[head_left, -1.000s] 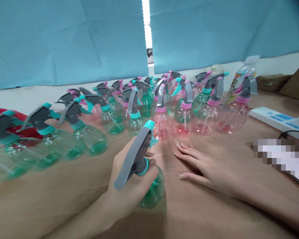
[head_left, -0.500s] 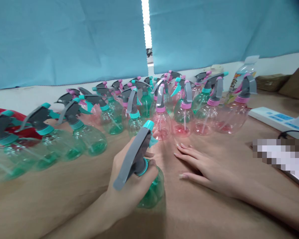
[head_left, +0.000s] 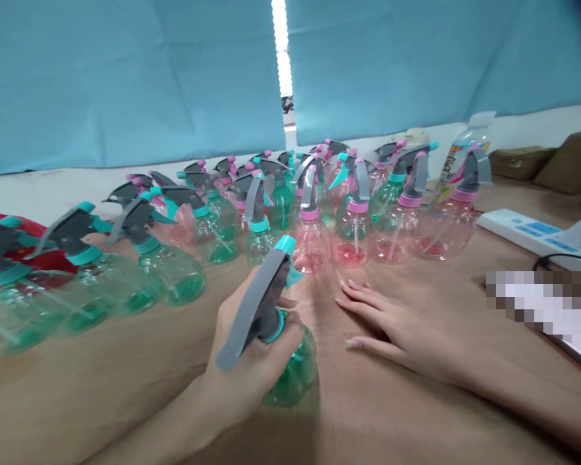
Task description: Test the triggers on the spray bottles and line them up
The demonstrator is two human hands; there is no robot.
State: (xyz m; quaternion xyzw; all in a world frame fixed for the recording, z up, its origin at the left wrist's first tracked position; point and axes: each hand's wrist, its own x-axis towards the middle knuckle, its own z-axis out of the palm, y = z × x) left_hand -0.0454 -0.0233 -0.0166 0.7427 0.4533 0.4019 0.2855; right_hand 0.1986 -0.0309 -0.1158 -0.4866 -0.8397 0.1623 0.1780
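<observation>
My left hand (head_left: pixel 252 361) is wrapped round the neck of a green spray bottle (head_left: pixel 297 374). Its trigger head is grey with a turquoise nozzle and collar, and the nozzle points away from me. The bottle stands on the brown table surface (head_left: pixel 368 420); part of its body is hidden behind my fingers. To its right, my right hand (head_left: pixel 392 326) lies flat on the table with its fingers apart, holding nothing. Just beyond the fingertips stand pink spray bottles (head_left: pixel 352 242) with grey and pink heads.
More green spray bottles (head_left: pixel 174 281) line the left side, with several green and pink ones behind. A labelled plastic drink bottle (head_left: pixel 467 152), brown boxes (head_left: pixel 574 161) and a white power strip (head_left: pixel 523 232) are at right. Red cloth or plastic (head_left: pixel 33 236) lies at far left.
The whole view has shifted very slightly, so things sit a little further left. Both hands keep their pose, and the left still grips the green spray bottle.
</observation>
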